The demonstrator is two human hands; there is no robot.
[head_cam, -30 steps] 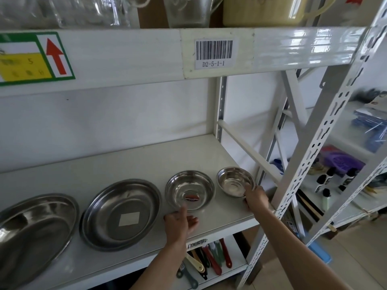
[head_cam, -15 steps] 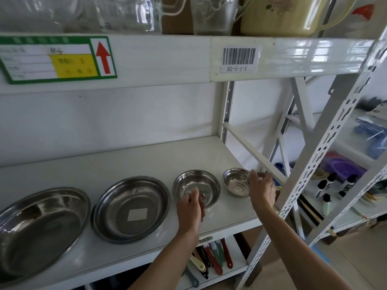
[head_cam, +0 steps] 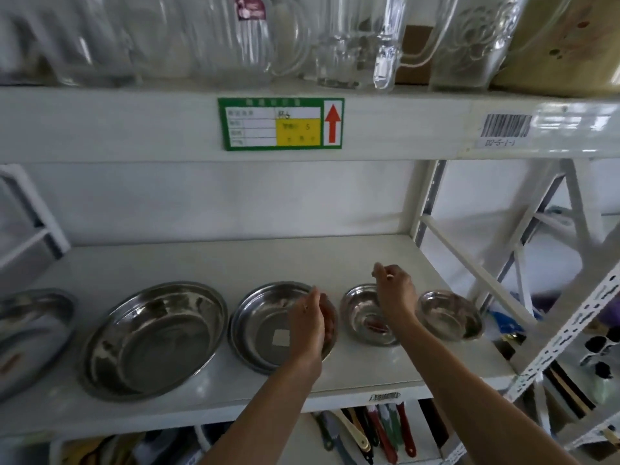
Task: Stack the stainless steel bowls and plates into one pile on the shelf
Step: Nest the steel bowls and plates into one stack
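Observation:
Several stainless steel dishes stand in a row on the white shelf (head_cam: pixel 302 260). From the left: a partly cut-off plate (head_cam: pixel 33 330), a large plate (head_cam: pixel 154 333), a medium plate (head_cam: pixel 265 327) with a white sticker, a small bowl (head_cam: pixel 362 317) with a red mark inside, and the smallest bowl (head_cam: pixel 449 313). My left hand (head_cam: pixel 310 325) hovers edge-on over the medium plate's right side, holding nothing. My right hand (head_cam: pixel 392 292) is above the small bowl with loosely bent fingers, also holding nothing.
Glass jugs (head_cam: pixel 352 38) and a yellow pot (head_cam: pixel 563 45) fill the shelf above. A diagonal brace (head_cam: pixel 476 273) and a perforated upright (head_cam: pixel 567 333) close the right end. Utensils (head_cam: pixel 379 431) lie on the shelf below.
My right hand left the smallest bowl and moved left, above the small bowl. My left hand shifted left over the medium plate. The view swung left and up; the dishes stayed put.

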